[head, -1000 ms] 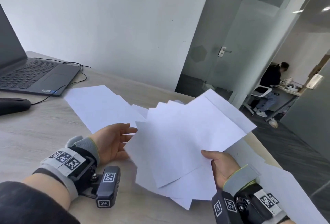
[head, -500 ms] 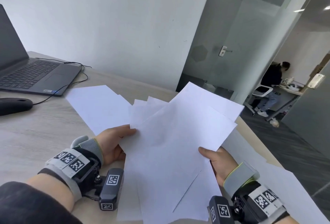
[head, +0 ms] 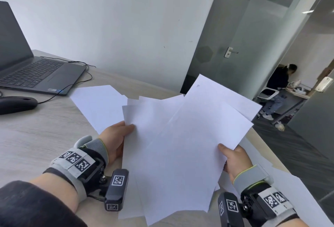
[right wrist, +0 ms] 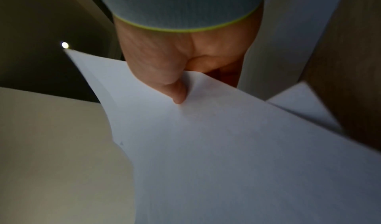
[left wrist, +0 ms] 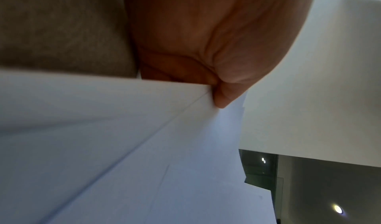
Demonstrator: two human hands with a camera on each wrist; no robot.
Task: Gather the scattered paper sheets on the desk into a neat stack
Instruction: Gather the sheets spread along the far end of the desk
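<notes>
Head view: we hold the fanned paper sheets (head: 180, 154) above the bench (head: 36, 136), our left hand (head: 115, 141) and right hand (head: 235, 160) each pinching an edge, thumb on top.

Person is wearing a dark sleeve (head: 27, 207) on the left arm. Left hand (head: 115, 140) and right hand (head: 235, 160) are bare, each wearing a grey cuff (head: 95, 147) with a yellow-green edge just behind it. Behind each cuff a grey band (head: 74, 161) is carrying black-and-white square markers. Under each wrist a black camera block (head: 116, 188) is hanging, also showing square markers, with a screw at the mount.
</notes>
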